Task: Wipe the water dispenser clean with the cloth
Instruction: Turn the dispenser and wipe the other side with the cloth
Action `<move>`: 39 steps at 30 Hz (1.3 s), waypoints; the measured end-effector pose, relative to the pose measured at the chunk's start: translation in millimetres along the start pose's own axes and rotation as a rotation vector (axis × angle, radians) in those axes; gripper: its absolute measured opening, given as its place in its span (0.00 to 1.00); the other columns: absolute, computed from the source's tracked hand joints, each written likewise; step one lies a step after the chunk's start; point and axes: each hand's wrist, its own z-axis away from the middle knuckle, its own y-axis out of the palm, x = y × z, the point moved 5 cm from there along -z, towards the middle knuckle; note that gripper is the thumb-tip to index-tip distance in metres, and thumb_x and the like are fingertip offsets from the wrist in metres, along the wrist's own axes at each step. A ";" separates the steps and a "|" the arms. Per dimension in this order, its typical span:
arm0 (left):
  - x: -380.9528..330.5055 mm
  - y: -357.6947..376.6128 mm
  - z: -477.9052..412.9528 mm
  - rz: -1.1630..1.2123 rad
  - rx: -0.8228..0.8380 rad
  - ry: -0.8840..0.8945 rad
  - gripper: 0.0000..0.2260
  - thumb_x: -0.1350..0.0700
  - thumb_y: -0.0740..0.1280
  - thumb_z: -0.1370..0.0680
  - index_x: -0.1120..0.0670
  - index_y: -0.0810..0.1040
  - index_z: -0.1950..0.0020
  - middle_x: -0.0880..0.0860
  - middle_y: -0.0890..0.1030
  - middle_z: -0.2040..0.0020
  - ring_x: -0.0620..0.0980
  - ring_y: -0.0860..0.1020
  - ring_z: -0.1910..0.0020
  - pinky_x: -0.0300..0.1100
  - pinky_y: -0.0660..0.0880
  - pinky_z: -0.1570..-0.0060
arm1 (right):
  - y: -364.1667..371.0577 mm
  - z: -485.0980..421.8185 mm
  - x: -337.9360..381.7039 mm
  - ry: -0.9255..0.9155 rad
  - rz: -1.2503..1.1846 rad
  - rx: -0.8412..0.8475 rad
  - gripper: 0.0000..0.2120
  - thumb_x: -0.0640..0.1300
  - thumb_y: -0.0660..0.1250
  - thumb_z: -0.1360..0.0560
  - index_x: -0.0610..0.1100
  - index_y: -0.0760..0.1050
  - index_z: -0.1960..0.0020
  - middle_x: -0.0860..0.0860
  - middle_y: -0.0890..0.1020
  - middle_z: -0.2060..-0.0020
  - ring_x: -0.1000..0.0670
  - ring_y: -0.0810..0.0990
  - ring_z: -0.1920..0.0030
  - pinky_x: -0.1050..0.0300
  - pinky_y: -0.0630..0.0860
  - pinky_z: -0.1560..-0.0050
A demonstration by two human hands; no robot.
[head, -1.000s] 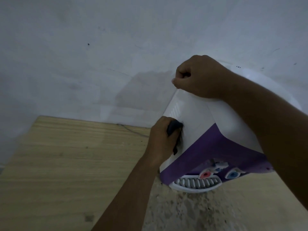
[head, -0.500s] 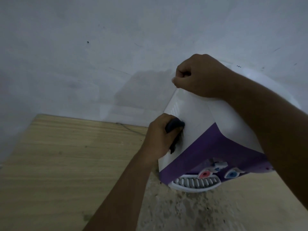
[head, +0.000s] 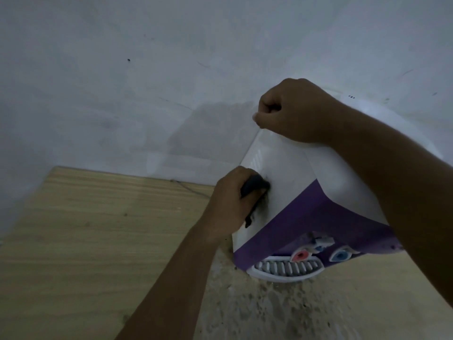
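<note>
Standing on our wooden table (head: 85, 229) against a pale wall (head: 122, 69), the water dispenser (head: 289, 182) rises upright, taps facing us. Our left hand (head: 232, 207) clamps the dark cloth (head: 255, 186) against its white side; our right hand (head: 294, 111), fisted, grips its top corner.

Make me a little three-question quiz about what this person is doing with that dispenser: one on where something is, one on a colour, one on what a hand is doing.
1. Where is the dark cloth pressed?
A. On the drip tray
B. On the dispenser's white side panel
C. On the wall

2. What colour is the band across the water dispenser front?
A. Green
B. Orange
C. Purple

3. What is the right hand doing?
A. Gripping the dispenser's top edge
B. Lying flat on the wooden board
C. Pressing the red tap

Answers: 1 B, the left hand holds the cloth against the white side. 2 C, the lower front is purple. 3 A, its fist is closed at the upper corner.
</note>
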 end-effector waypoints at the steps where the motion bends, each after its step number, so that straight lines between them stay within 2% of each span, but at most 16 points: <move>1: -1.8 5.0 2.7 0.059 -0.014 0.016 0.03 0.60 0.68 0.22 0.57 0.80 0.50 0.52 0.79 0.54 0.46 0.79 0.57 0.35 0.74 0.56 | -0.1 0.0 -0.5 0.001 0.000 0.001 0.14 0.47 0.66 0.26 0.36 0.76 0.64 0.43 0.77 0.70 0.51 0.71 0.70 0.60 0.66 0.68; 3: 0.8 10.7 11.7 0.177 0.029 -0.008 0.03 0.61 0.68 0.21 0.57 0.80 0.49 0.51 0.80 0.54 0.47 0.80 0.55 0.37 0.75 0.56 | -0.2 -0.1 -1.2 0.005 0.004 0.005 0.14 0.47 0.66 0.26 0.37 0.76 0.64 0.44 0.77 0.70 0.51 0.71 0.70 0.60 0.67 0.67; 5: 10.1 10.3 24.5 0.196 0.144 -0.060 0.04 0.61 0.69 0.22 0.55 0.81 0.49 0.49 0.81 0.54 0.46 0.81 0.54 0.39 0.76 0.56 | 0.6 -0.7 -1.3 0.006 0.004 0.007 0.14 0.48 0.66 0.26 0.38 0.76 0.64 0.46 0.77 0.71 0.52 0.71 0.70 0.59 0.67 0.66; 8: 44.0 9.5 47.2 -0.020 0.289 -0.135 0.04 0.59 0.70 0.24 0.51 0.82 0.51 0.46 0.80 0.55 0.42 0.79 0.55 0.41 0.76 0.54 | 1.0 -0.9 -2.4 0.023 0.000 0.003 0.14 0.48 0.66 0.27 0.40 0.76 0.65 0.48 0.76 0.71 0.53 0.71 0.70 0.58 0.69 0.66; 10: 67.8 7.9 56.6 -0.141 0.232 -0.192 0.03 0.58 0.69 0.23 0.51 0.81 0.53 0.46 0.79 0.57 0.40 0.77 0.57 0.39 0.73 0.56 | 0.6 -0.4 -3.6 0.035 -0.012 -0.001 0.13 0.49 0.65 0.27 0.40 0.76 0.65 0.48 0.77 0.71 0.51 0.73 0.69 0.58 0.70 0.65; 12: 78.2 7.1 57.8 -0.185 0.095 -0.220 0.03 0.59 0.68 0.22 0.51 0.79 0.54 0.46 0.77 0.58 0.39 0.76 0.57 0.35 0.68 0.57 | 0.1 -0.7 -2.8 0.027 -0.011 -0.005 0.13 0.49 0.65 0.27 0.40 0.76 0.65 0.47 0.78 0.70 0.50 0.74 0.68 0.57 0.71 0.65; 15: 65.9 16.6 52.7 -0.134 -0.093 -0.233 0.05 0.59 0.68 0.22 0.49 0.77 0.55 0.43 0.77 0.58 0.38 0.76 0.58 0.30 0.68 0.59 | -0.1 -0.2 -1.2 0.020 -0.007 -0.005 0.13 0.48 0.65 0.27 0.39 0.76 0.65 0.47 0.77 0.70 0.52 0.73 0.69 0.58 0.69 0.65; 17: 52.2 25.7 49.2 -0.103 -0.143 -0.209 0.07 0.61 0.69 0.23 0.48 0.76 0.56 0.44 0.76 0.60 0.37 0.75 0.59 0.27 0.68 0.59 | -0.5 -0.6 -1.7 0.021 -0.007 -0.008 0.13 0.48 0.65 0.27 0.39 0.76 0.64 0.47 0.77 0.70 0.52 0.72 0.69 0.59 0.68 0.66; 20: 33.1 27.5 47.3 -0.017 -0.151 -0.156 0.06 0.62 0.68 0.23 0.52 0.78 0.57 0.46 0.77 0.61 0.38 0.77 0.60 0.26 0.68 0.60 | 0.3 -0.7 -2.4 0.023 -0.013 0.006 0.13 0.48 0.65 0.27 0.39 0.76 0.64 0.47 0.77 0.70 0.53 0.72 0.70 0.60 0.67 0.67; 23: 4.6 22.4 44.4 0.116 -0.138 -0.052 0.04 0.63 0.68 0.23 0.55 0.81 0.51 0.48 0.80 0.56 0.43 0.79 0.57 0.34 0.74 0.59 | 1.2 -1.3 -2.4 0.023 -0.015 0.017 0.13 0.48 0.65 0.27 0.40 0.77 0.64 0.47 0.78 0.70 0.53 0.73 0.69 0.60 0.69 0.65; 25: -7.6 21.9 44.7 0.095 -0.121 0.045 0.08 0.65 0.68 0.24 0.55 0.81 0.49 0.47 0.80 0.53 0.44 0.79 0.53 0.36 0.75 0.56 | 0.7 -1.2 -2.3 0.017 -0.011 0.012 0.12 0.48 0.65 0.27 0.41 0.78 0.64 0.48 0.78 0.70 0.53 0.74 0.69 0.59 0.69 0.65; 28: 17.4 26.9 58.7 -0.061 -0.014 0.104 0.08 0.66 0.67 0.23 0.54 0.79 0.49 0.45 0.77 0.54 0.43 0.77 0.55 0.34 0.71 0.56 | 1.7 -1.1 -2.6 0.012 -0.007 0.012 0.13 0.49 0.65 0.27 0.42 0.76 0.65 0.49 0.77 0.71 0.53 0.73 0.69 0.59 0.69 0.65; 31: 76.8 26.9 79.2 -0.245 0.130 -0.065 0.06 0.60 0.66 0.24 0.52 0.79 0.50 0.42 0.73 0.57 0.36 0.72 0.57 0.32 0.66 0.55 | 3.2 -2.6 -3.6 0.019 -0.008 0.019 0.13 0.49 0.65 0.27 0.42 0.76 0.66 0.50 0.76 0.72 0.54 0.73 0.69 0.60 0.68 0.66; 34: 99.7 29.1 85.5 -0.290 0.191 -0.189 0.05 0.61 0.66 0.24 0.54 0.81 0.53 0.40 0.70 0.60 0.34 0.72 0.59 0.30 0.63 0.58 | 1.5 -1.6 -3.9 0.018 -0.009 0.003 0.13 0.49 0.65 0.27 0.41 0.76 0.65 0.49 0.76 0.72 0.53 0.73 0.69 0.59 0.68 0.66; 36: 97.7 30.2 80.0 -0.298 0.115 -0.250 0.04 0.62 0.66 0.23 0.55 0.80 0.53 0.42 0.72 0.60 0.33 0.72 0.60 0.27 0.65 0.59 | 1.4 -1.1 -4.5 0.013 -0.011 -0.003 0.13 0.49 0.65 0.27 0.41 0.76 0.65 0.48 0.77 0.71 0.52 0.73 0.69 0.59 0.69 0.65; 39: 87.1 33.8 77.9 -0.166 -0.063 -0.325 0.03 0.59 0.67 0.22 0.52 0.79 0.54 0.45 0.78 0.59 0.36 0.76 0.60 0.26 0.69 0.60 | 1.3 -1.6 -4.8 0.020 -0.014 0.003 0.13 0.49 0.65 0.27 0.41 0.76 0.65 0.48 0.77 0.71 0.52 0.73 0.69 0.58 0.70 0.65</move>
